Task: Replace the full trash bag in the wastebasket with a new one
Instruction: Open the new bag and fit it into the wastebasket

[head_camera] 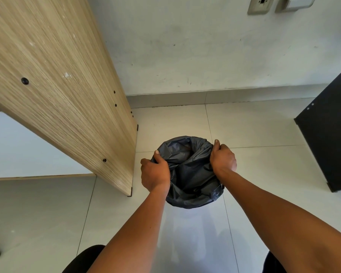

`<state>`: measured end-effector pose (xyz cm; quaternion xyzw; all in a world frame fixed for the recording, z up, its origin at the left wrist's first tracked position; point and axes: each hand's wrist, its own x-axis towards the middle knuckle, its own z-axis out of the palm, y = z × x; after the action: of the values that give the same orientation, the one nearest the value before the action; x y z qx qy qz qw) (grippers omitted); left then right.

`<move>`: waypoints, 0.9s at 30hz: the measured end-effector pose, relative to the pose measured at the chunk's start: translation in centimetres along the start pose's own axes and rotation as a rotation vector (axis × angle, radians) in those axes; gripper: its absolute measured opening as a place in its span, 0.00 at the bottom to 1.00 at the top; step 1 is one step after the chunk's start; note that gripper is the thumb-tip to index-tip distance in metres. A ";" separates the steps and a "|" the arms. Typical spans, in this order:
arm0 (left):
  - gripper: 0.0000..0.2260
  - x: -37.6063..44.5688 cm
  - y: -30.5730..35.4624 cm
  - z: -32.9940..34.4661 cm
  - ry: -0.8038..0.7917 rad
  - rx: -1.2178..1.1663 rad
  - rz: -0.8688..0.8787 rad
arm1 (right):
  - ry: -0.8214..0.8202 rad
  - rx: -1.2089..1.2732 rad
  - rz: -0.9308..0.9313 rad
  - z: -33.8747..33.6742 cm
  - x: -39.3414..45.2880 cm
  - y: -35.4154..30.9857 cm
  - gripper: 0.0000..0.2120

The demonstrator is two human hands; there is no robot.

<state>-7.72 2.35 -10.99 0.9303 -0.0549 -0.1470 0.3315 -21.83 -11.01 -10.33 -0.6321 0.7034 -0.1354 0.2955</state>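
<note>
A dark grey trash bag (189,170) fills a small round wastebasket standing on the tiled floor in the middle of the view. The bag covers the basket's rim, so the basket itself is hidden. My left hand (155,173) grips the bag's edge on the left side. On the right side my right hand (222,157) is closed on the bag's edge. The plastic is bunched and creased between the two hands, and what lies inside the bag cannot be made out.
A light wooden desk panel (67,91) stands upright just left of the basket. A black cabinet (331,138) stands at the right. The white wall (205,52) with a socket plate (261,4) is behind. My knees show at the bottom edge.
</note>
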 end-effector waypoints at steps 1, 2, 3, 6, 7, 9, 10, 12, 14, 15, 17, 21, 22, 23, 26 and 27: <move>0.27 0.0 0.0 0.0 0.003 0.001 0.008 | -0.030 -0.035 0.018 0.0 0.3 -0.1 0.29; 0.27 -0.1 0.0 0.0 0.006 0.000 0.017 | -0.078 -0.076 0.029 -0.2 0.6 -0.3 0.28; 0.27 -0.2 0.0 -0.1 0.012 -0.002 0.028 | -0.130 -0.105 0.033 -0.3 0.8 -0.4 0.28; 0.23 -0.8 0.2 -0.4 0.052 0.045 0.141 | -0.222 -0.086 0.010 -0.9 1.2 -0.3 0.28; 0.21 -1.0 0.2 -0.4 0.069 0.085 0.236 | -0.194 -0.093 -0.024 -1.1 1.2 -0.1 0.29; 0.17 -1.3 0.0 -0.4 0.090 0.210 0.516 | -0.029 -0.197 -0.209 -1.5 0.9 0.3 0.24; 0.16 -1.2 0.0 -0.5 0.078 0.281 0.676 | 0.081 -0.263 -0.379 -1.8 0.8 0.5 0.20; 0.13 -0.7 0.1 -0.8 -0.001 0.398 0.988 | 0.195 -0.330 -0.819 -2.5 0.3 0.3 0.13; 0.12 0.2 0.0 -1.1 -0.095 0.493 1.247 | 0.065 -0.301 -1.271 -2.6 -0.6 0.0 0.08; 0.14 0.7 -0.1 -1.2 -0.140 0.557 1.326 | -0.041 -0.321 -1.424 -2.3 -1.3 0.1 0.08; 0.19 1.5 -0.3 -1.5 -0.216 0.716 1.372 | -0.198 -0.480 -1.553 -1.1 -2.5 0.5 0.12; 0.34 1.9 -0.4 -1.9 -0.281 1.116 1.242 | -0.476 -0.927 -1.191 0.4 -4.4 0.5 0.24; 0.38 1.9 -0.4 -1.8 -0.268 1.218 1.216 | -0.548 -1.047 -1.080 0.3 -4.6 0.2 0.28; 0.42 1.9 -0.4 -1.7 -0.247 1.314 1.193 | -0.608 -1.176 -1.003 0.4 -4.8 0.0 0.30; 0.50 1.4 -0.7 -1.2 -0.156 1.527 1.135 | -0.740 -1.463 -0.856 0.7 -5.1 -0.3 0.34; 0.51 1.1 -0.8 -1.0 -0.141 1.562 1.117 | -0.765 -1.516 -0.823 0.7 -5.2 -0.5 0.34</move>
<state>-6.36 3.34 -11.02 0.7172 -0.5922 0.0546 -0.3633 -20.91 -5.94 -9.30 -0.8561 0.1807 0.4811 -0.0549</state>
